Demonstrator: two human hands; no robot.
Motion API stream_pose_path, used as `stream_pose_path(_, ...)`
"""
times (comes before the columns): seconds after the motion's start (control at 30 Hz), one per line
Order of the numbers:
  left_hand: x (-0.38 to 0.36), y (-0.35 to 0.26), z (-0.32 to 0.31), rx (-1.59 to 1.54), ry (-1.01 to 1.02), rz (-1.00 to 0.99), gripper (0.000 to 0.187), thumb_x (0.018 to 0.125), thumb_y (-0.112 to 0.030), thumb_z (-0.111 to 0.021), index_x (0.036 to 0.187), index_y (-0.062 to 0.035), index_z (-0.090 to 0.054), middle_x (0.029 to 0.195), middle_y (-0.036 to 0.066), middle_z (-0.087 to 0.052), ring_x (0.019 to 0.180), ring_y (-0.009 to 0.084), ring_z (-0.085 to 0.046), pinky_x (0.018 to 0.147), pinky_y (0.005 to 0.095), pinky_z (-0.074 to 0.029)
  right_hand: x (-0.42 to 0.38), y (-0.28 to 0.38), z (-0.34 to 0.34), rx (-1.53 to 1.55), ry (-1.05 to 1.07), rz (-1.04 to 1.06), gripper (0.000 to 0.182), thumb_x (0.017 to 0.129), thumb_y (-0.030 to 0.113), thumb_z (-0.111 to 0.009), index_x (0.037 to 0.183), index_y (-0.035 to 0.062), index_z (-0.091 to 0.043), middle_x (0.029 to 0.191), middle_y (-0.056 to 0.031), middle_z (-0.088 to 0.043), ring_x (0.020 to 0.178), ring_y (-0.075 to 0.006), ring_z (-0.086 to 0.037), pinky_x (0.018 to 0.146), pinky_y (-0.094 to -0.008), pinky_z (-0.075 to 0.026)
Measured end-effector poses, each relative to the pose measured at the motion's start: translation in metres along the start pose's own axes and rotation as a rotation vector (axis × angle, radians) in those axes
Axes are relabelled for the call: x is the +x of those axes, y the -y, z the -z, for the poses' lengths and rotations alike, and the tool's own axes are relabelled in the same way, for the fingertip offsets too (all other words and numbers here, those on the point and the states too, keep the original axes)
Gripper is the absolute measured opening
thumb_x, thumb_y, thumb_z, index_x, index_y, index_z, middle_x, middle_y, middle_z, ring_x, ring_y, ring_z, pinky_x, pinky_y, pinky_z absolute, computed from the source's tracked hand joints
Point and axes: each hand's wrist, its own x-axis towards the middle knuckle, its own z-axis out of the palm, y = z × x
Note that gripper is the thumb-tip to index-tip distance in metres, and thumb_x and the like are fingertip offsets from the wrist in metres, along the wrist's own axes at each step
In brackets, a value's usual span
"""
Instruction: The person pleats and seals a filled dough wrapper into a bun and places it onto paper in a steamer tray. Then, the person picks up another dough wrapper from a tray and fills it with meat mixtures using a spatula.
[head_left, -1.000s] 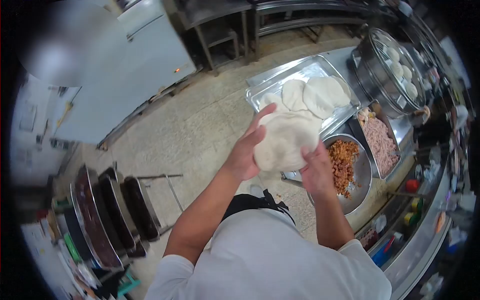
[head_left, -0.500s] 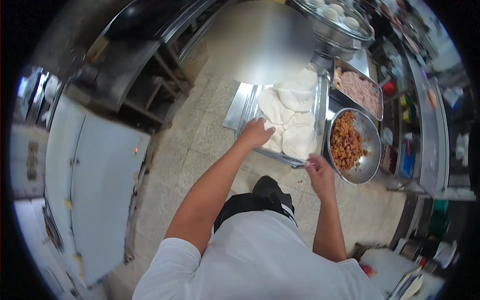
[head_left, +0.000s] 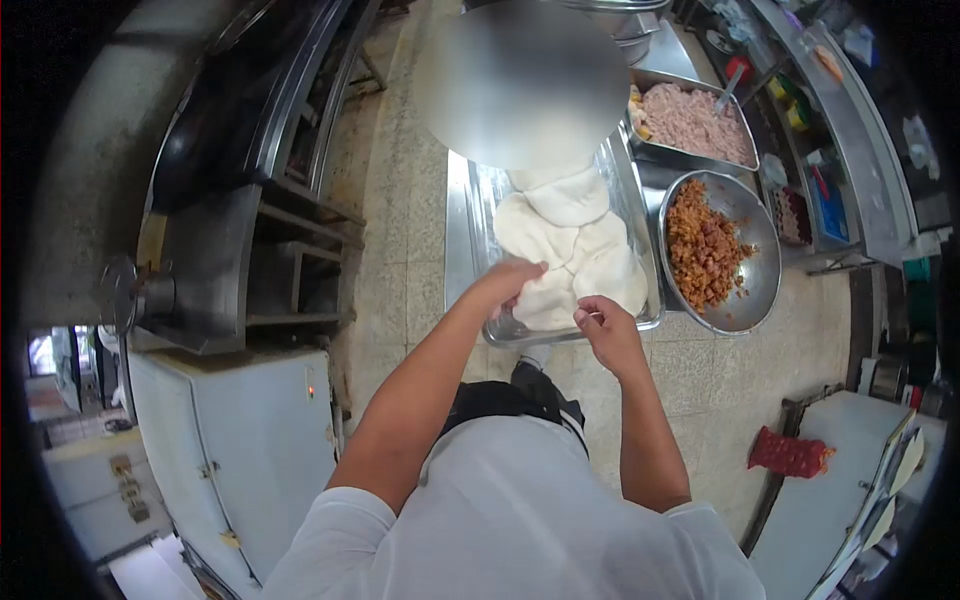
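Several flat white dough rounds (head_left: 570, 195) overlap in a metal tray (head_left: 655, 300). The nearest dough round (head_left: 548, 303) lies between my two hands at the tray's near end. My left hand (head_left: 508, 284) is closed on its left edge, thumb resting on top and the other fingers partly hidden. On the opposite side, my right hand (head_left: 612, 338) pinches the right edge of the same round, fingers curled in.
Right of the tray stands a steel bowl (head_left: 762, 268) of reddish-brown chopped filling. Beyond it sits a metal pan (head_left: 690, 158) of pale pink minced filling with a utensil handle. A blurred patch covers the far end of the tray. White cabinets flank both sides.
My right hand has moved left from the tray's near right corner onto the nearest dough round. My left hand has shifted slightly down and closed on its edge. The view has turned.
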Motion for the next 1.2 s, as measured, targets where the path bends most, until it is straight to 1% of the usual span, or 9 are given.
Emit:
stream_pose_path(0.37,0.01,-0.004,-0.004,-0.018,0.278,0.054,0.041,0.087,-0.037,-0.07,0.105,-0.0009,-0.069,0.094,0.01,-0.065,0.075,0.0172,-0.058,0.063,0.0318,-0.046,0.011,0.005,-0.061,0.355,-0.299,-0.25,0.028,0.093,0.019,-0.064,0.112,-0.0007,-0.065,0.096,-0.0052,-0.067,0.084,-0.014,-0.061,0.076,-0.0257,-0.047)
stream_pose_path(0.5,-0.033,-0.042,0.001,0.101,0.386,-0.214,0.039,0.089,-0.036,-0.065,0.097,0.0015,-0.071,0.085,0.009,-0.067,0.072,0.0233,-0.061,0.067,0.0388,-0.049,0.011,0.022,-0.091,0.649,-0.697,-0.363,0.039,0.098,0.026,-0.057,0.131,0.0039,-0.053,0.111,-0.0053,-0.061,0.086,-0.0108,-0.058,0.072,-0.0212,-0.044)
stream_pose_path(0.57,-0.036,-0.035,0.005,0.657,0.553,-0.953,0.041,0.088,-0.037,-0.064,0.103,0.0013,-0.069,0.095,0.016,-0.069,0.083,0.0337,-0.064,0.077,0.0424,-0.049,0.0,0.029,-0.106,1.189,-0.761,-0.219,0.045,0.1,0.036,-0.054,0.133,0.006,-0.051,0.112,-0.006,-0.061,0.087,-0.0152,-0.061,0.075,-0.0279,-0.049)
stream_pose_path(0.67,-0.081,-0.051,0.014,1.121,0.832,-1.105,0.043,0.088,-0.038,-0.063,0.108,-0.0011,-0.068,0.111,0.021,-0.066,0.101,0.0379,-0.062,0.087,0.0434,-0.048,-0.005,0.047,-0.132,1.569,-0.736,0.033,0.054,0.1,0.046,-0.048,0.134,0.0047,-0.05,0.122,-0.0101,-0.061,0.101,-0.0246,-0.064,0.088,-0.0398,-0.052)
stream_pose_path(0.8,-0.084,-0.072,0.05,0.998,1.164,-1.116,0.041,0.09,-0.036,-0.064,0.112,-0.0014,-0.067,0.114,0.017,-0.066,0.106,0.0341,-0.061,0.094,0.0395,-0.048,-0.007,0.044,-0.149,1.753,-0.707,0.261,0.055,0.1,0.042,-0.047,0.138,0.0027,-0.047,0.133,-0.0143,-0.058,0.122,-0.0319,-0.056,0.104,-0.0459,-0.044)
stream_pose_path(1.0,-0.041,-0.129,0.122,0.415,0.75,-0.541,0.036,0.093,-0.03,-0.066,0.116,-0.0024,-0.068,0.107,0.005,-0.067,0.097,0.0135,-0.061,0.091,0.0299,-0.048,0.013,0.079,-0.137,1.788,-0.753,0.339,0.048,0.097,0.021,-0.054,0.14,0.0019,-0.044,0.137,-0.0166,-0.054,0.128,-0.0337,-0.051,0.109,-0.0484,-0.04)
stream_pose_path(1.1,0.002,-0.166,0.14,0.428,0.646,-0.498,0.04,0.095,-0.035,-0.063,0.118,-0.0022,-0.066,0.111,0.005,-0.066,0.102,0.0136,-0.06,0.093,0.0299,-0.046,0.004,0.059,-0.13,1.694,-0.857,0.172,0.043,0.094,0.014,-0.058,0.135,0.003,-0.05,0.129,-0.0142,-0.059,0.12,-0.0298,-0.057,0.103,-0.0438,-0.045)
stream_pose_path(1.17,0.039,-0.179,0.141,0.482,0.439,-0.634,0.04,0.095,-0.034,-0.062,0.119,-0.0023,-0.065,0.111,0.009,-0.067,0.104,0.0179,-0.061,0.092,0.0305,-0.046,-0.01,0.036,-0.131,1.104,-1.172,-0.328,0.034,0.093,0.012,-0.06,0.125,0.0025,-0.056,0.115,-0.0102,-0.065,0.105,-0.0258,-0.062,0.091,-0.0371,-0.049)
stream_pose_path(1.2,0.056,-0.186,0.139,0.477,0.443,-0.631,0.04,0.095,-0.034,-0.062,0.119,-0.0023,-0.065,0.111,0.009,-0.067,0.104,0.0179,-0.061,0.092,0.0305,-0.046,-0.008,0.035,-0.13,1.098,-1.175,-0.333,0.034,0.093,0.012,-0.06,0.125,0.0025,-0.056,0.115,-0.0102,-0.065,0.105,-0.0258,-0.062,0.091,-0.0371,-0.049)
